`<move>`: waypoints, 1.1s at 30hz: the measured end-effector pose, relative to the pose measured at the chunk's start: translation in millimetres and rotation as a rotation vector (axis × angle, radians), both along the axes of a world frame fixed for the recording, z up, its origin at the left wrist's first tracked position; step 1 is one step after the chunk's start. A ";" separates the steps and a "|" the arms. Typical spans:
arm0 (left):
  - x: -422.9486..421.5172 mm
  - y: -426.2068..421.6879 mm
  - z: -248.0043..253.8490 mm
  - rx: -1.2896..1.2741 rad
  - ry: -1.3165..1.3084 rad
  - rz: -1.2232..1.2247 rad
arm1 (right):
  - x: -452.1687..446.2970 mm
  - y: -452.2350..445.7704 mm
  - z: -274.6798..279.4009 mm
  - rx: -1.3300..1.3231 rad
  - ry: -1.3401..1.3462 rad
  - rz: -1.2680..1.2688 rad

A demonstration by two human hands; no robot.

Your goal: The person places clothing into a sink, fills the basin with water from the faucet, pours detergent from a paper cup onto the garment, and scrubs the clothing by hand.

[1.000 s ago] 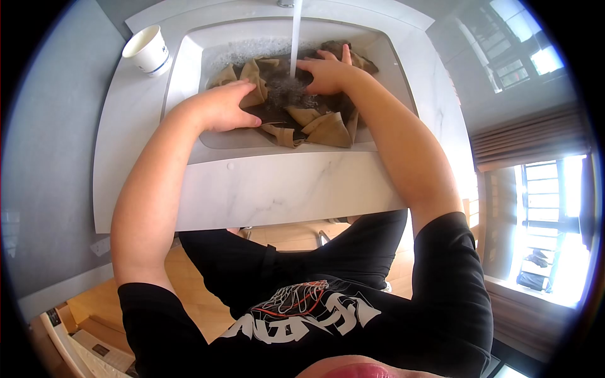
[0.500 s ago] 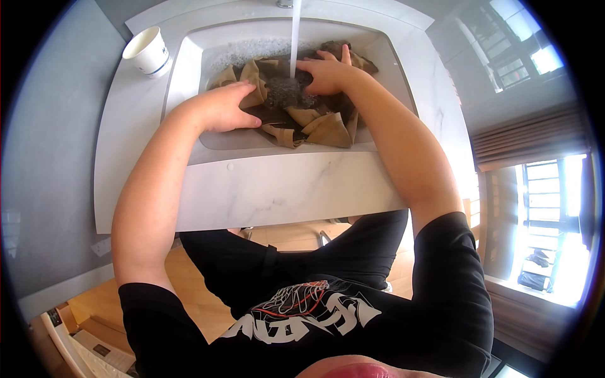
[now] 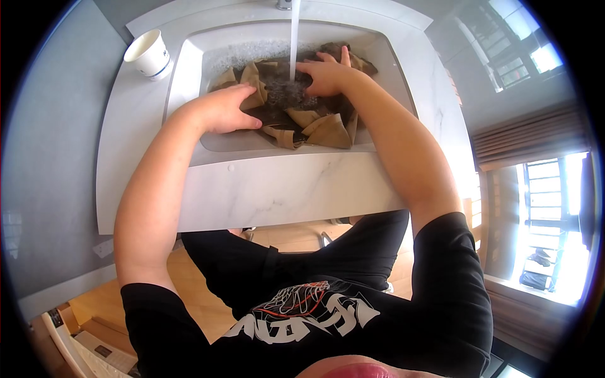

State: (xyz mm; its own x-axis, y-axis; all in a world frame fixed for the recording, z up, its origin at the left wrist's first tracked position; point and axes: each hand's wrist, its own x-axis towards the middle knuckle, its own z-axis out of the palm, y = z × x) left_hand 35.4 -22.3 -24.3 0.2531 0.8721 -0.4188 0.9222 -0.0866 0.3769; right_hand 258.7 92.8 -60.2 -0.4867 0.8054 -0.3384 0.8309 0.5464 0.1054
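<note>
A wet tan-and-brown cloth lies bunched in the white sink, partly under dark, foamy water. From the faucet a stream of water pours onto the middle of the cloth. My left hand rests at the cloth's left side, thumb and fingers apart. At the upper right, my right hand lies on the cloth beside the stream with its fingers spread. Neither hand grips a fold that I can see. Some fingertips reach into the water or cloth and are partly hidden.
A white paper cup stands on the marbled counter left of the sink. Soap bubbles float along the back of the basin. The counter's front edge runs between my forearms. A bright window is at the right.
Both hands and the cloth stay almost in place while the water keeps running. The whole view has shifted very slightly.
</note>
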 end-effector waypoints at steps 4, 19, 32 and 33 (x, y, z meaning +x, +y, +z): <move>-0.2 0.2 -0.5 -0.002 0.001 -0.002 | 0.0 -0.1 -0.4 0.001 -0.003 0.002; 0.6 1.0 3.1 -0.030 0.007 -0.023 | -0.2 0.4 -1.4 0.012 -0.023 0.008; 0.7 1.5 2.5 -0.034 0.003 -0.027 | -0.2 0.1 -0.4 0.007 -0.023 0.001; 0.8 1.0 2.6 -0.032 0.004 -0.026 | -0.3 0.1 -0.4 0.006 -0.022 0.000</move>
State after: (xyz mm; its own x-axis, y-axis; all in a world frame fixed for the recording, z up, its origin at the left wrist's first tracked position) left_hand 36.2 -21.2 -21.8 0.2736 0.8515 -0.4473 0.9213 -0.0984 0.3763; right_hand 258.4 92.9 -60.7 -0.4793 0.8071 -0.3447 0.8281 0.5460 0.1270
